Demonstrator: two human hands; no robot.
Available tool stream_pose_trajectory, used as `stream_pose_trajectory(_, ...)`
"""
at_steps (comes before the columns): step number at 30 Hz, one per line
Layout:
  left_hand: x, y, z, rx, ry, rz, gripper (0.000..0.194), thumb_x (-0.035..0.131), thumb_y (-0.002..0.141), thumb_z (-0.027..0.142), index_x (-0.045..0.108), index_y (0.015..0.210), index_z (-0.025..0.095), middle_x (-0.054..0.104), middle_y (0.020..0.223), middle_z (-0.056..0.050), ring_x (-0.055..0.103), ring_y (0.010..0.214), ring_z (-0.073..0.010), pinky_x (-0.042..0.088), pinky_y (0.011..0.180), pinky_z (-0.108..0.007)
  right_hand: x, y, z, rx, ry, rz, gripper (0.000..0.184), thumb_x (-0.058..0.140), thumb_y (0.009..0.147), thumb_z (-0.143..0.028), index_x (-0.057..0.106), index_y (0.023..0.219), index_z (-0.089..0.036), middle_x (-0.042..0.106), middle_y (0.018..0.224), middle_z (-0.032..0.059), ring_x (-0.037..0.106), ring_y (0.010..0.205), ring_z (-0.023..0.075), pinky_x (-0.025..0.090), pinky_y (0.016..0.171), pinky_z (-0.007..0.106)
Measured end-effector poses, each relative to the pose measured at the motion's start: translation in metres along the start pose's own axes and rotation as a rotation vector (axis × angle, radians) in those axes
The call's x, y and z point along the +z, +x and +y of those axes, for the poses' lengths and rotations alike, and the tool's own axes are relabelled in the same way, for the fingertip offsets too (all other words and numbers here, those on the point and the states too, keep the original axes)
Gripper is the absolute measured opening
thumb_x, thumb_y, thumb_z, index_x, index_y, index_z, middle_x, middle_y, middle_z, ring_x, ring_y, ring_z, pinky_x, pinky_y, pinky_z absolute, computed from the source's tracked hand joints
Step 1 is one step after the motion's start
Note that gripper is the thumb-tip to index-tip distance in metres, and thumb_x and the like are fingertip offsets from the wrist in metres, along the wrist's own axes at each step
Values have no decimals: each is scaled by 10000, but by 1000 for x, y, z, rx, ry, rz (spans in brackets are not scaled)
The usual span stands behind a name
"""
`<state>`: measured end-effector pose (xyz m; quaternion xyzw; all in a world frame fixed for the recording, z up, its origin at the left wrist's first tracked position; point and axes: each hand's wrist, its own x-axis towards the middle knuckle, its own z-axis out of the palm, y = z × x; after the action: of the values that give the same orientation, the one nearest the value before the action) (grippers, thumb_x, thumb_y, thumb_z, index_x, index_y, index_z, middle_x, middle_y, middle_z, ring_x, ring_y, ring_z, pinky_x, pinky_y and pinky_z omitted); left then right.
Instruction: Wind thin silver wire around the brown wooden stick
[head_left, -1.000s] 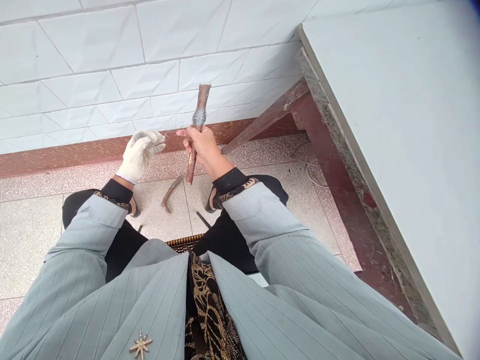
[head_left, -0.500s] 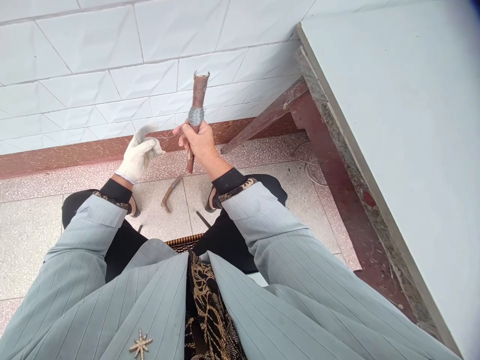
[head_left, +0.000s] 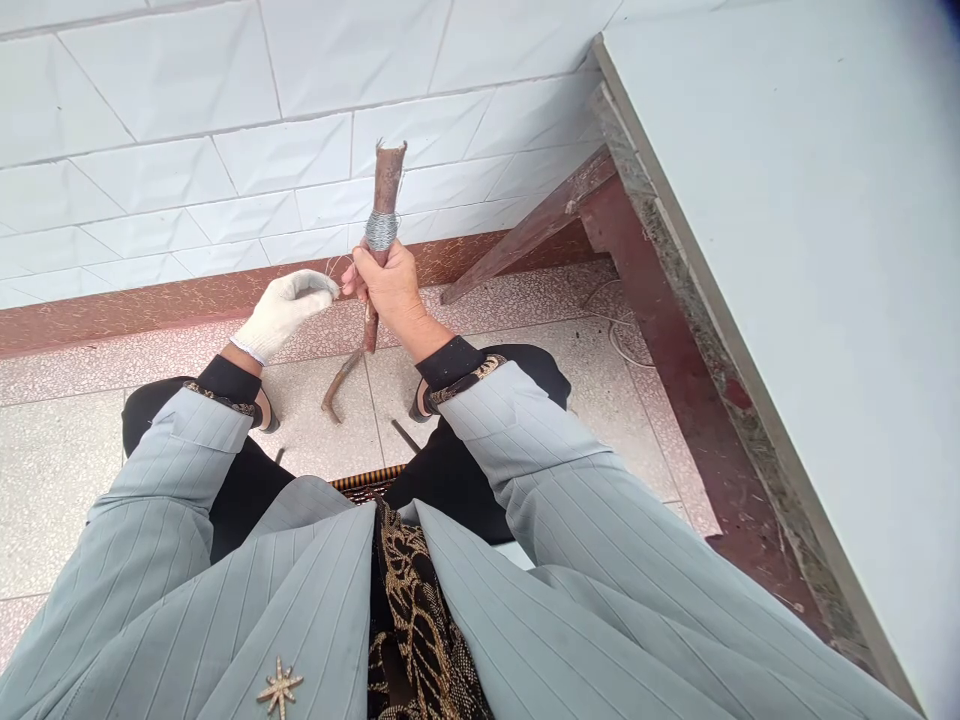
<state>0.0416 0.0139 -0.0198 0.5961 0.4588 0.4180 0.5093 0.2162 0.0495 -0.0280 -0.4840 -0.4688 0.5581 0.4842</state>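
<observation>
My right hand [head_left: 391, 288] is bare and wrapped round a brown wooden stick [head_left: 388, 178], which stands nearly upright with a ragged top end. Just above that hand, many turns of thin grey wire [head_left: 381, 231] circle the stick. My left hand [head_left: 285, 308], in a white knit glove, is pinched closed close to the right fingers. A loose loop of the thin wire [head_left: 335, 264] runs between the stick and the gloved fingertips. The stick's lower end sticks out below my right palm.
A curved piece of wood [head_left: 339, 388] lies on the speckled tile floor [head_left: 60, 450] between my feet. At the right stands a pale tabletop [head_left: 795, 220] on a dark red wooden frame [head_left: 660, 340]. A white cable [head_left: 619, 345] lies beneath it. Ahead is a white tiled wall [head_left: 172, 70].
My gloved left hand has moved right, closer to the right hand, and its fingers are now pinched at the wire. The stick and right hand have shifted slightly left.
</observation>
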Motion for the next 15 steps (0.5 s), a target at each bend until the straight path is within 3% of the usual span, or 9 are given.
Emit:
stream_pose_trajectory(5, 12, -3, -3, -43, -215, 7, 381, 884, 821, 520, 714, 882, 184, 740, 794, -43, 677, 720, -141, 576, 748, -300, 2, 2, 6, 20, -33, 14, 209, 615, 1067, -385, 563, 1171, -211, 579, 654, -51, 658, 539, 105, 438, 444, 168)
stream_pose_trajectory(7, 16, -5, -1, -62, -299, 37, 401, 881, 837, 544, 684, 892, 198, 656, 664, 9, 640, 621, -124, 589, 695, -288, 0, 4, 9, 7, -48, 8, 222, 627, 1059, -405, 568, 1155, -213, 565, 648, -50, 648, 531, 108, 438, 443, 173)
stream_pose_trajectory(11, 16, -4, 3, -118, -332, 99, 336, 879, 856, 468, 675, 905, 206, 432, 510, 99, 471, 444, -79, 596, 622, -277, -8, 9, 10, -51, -76, -10, 227, 659, 1033, -409, 574, 1136, -225, 593, 680, -46, 611, 520, 98, 455, 451, 180)
stream_pose_trajectory(15, 9, -2, 4, -152, -255, 50, 172, 830, 833, 313, 719, 847, 183, 444, 490, 81, 415, 416, -65, 563, 549, -257, -14, 11, 10, -131, -116, -11, 164, 680, 1012, -346, 587, 1076, -227, 625, 716, -42, 587, 529, 85, 503, 503, 187)
